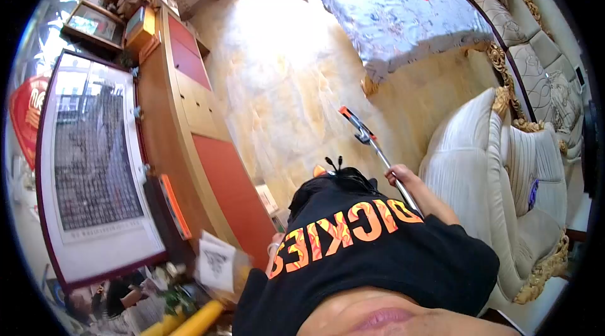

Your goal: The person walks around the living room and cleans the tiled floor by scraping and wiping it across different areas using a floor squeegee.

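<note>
My right hand (398,175) is wrapped round the metal pole (382,154) of a mop. The pole slants from beside my chest out to the floor, ending in a narrow grey, black and orange mop head (357,124). My left hand (275,244) is low at my left side, by the cabinet. My shirt covers part of it, and its fingers do not show clearly; a pale band shows around there.
Left stands a long wood and red cabinet (217,175) with a framed picture (94,159) on it. A printed white bag (217,265) is near my left side. Right are a pale armchair (463,147) and a cloth-covered table (403,27). Glossy tile floor (271,84) lies ahead.
</note>
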Action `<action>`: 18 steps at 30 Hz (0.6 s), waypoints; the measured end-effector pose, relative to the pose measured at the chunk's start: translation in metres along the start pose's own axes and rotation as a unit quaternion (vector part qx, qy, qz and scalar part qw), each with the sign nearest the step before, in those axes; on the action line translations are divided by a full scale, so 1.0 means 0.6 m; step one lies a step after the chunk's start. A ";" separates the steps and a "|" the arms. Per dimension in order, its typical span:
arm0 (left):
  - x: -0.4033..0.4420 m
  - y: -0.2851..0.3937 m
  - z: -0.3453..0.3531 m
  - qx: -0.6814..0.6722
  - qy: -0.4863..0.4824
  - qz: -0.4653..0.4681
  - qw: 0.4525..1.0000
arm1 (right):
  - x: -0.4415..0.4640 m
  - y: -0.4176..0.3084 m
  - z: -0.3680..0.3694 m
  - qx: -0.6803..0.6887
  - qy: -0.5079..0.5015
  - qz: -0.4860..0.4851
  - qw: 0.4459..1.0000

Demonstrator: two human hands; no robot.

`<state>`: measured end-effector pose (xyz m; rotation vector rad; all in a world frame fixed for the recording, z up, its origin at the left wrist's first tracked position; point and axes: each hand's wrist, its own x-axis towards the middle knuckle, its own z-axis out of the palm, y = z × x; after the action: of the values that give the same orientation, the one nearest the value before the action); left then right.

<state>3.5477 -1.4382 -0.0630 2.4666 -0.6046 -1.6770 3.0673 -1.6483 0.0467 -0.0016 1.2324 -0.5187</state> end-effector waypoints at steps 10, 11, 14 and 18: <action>0.355 0.730 -0.270 -0.029 0.137 0.261 0.955 | 0.084 -0.262 0.230 0.030 0.030 -0.044 0.998; 0.363 0.787 -0.268 -0.019 0.134 0.283 0.949 | 0.120 -0.296 0.241 0.035 0.014 -0.028 0.999; 0.364 0.910 -0.266 0.049 0.129 0.317 0.938 | 0.185 -0.409 0.311 0.024 0.002 -0.036 0.999; 0.448 0.905 -0.260 0.047 0.037 0.274 0.960 | 0.297 -0.584 0.387 -0.079 -0.042 -0.010 0.996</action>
<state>3.6296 -2.0582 -0.0747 2.1201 -1.2413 -1.3526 3.1852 -2.0888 0.0645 -0.1682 1.1902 -0.4320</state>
